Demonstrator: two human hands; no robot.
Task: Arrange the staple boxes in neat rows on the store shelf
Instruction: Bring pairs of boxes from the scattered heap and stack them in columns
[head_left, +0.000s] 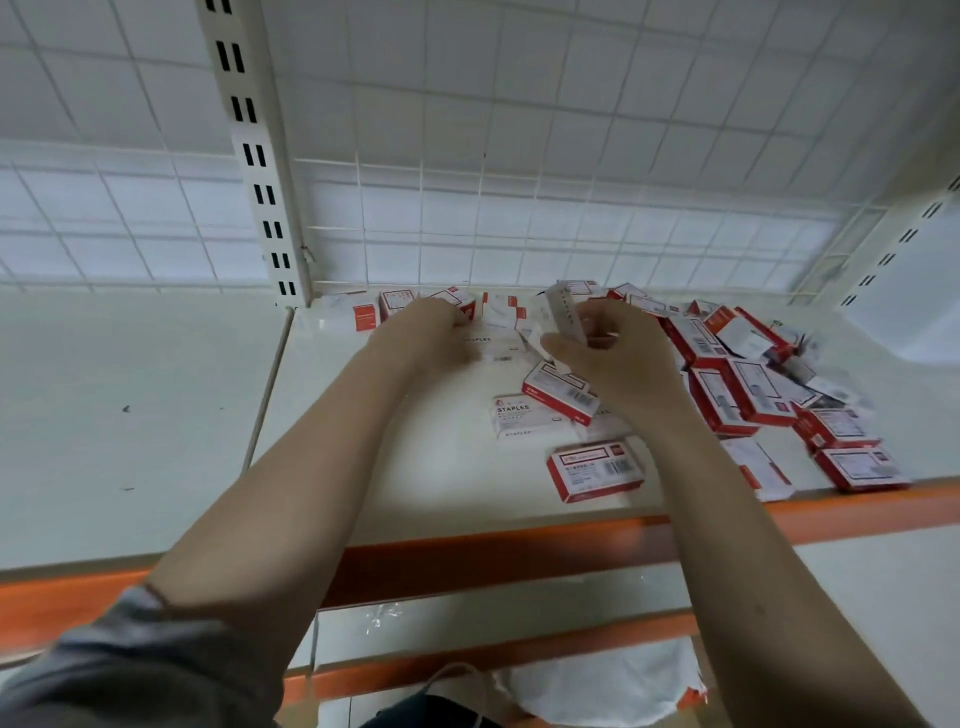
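Across the whole frame: store shelf (415, 467), one, pale surface with an orange front edge, a wire-grid back panel (571, 228) behind it and a slotted white upright post (254, 156) at back left.

Heap of staple boxes (753, 384), red and white, unsorted, on the right half of the shelf from the back panel to the front edge; long axes point every way, several boxes tilted or overlapping.

Back row of staple boxes (395, 306), few, along the rear of the shelf just right of the post, standing on edge with printed faces forward; partly hidden by the left hand.

Loose boxes, mid-shelf: red-framed box (595, 470) nearest the front edge, lying flat, label up, long axis roughly left to right with the right end slightly farther back; white box marked STAPLES (524, 415) just behind it, flat, long axis left to right; another red box (561, 389) touching the white one, tilted, long axis running from back left to front right.

Right hand (618, 358), fingers curled around one held box (563, 312), raised off the shelf, standing on end, long axis nearly upright and leaning slightly left at the top.

Left hand (426, 327), at the back row, fingers curled over a box there; blur prevents saying whether it grips or merely rests.
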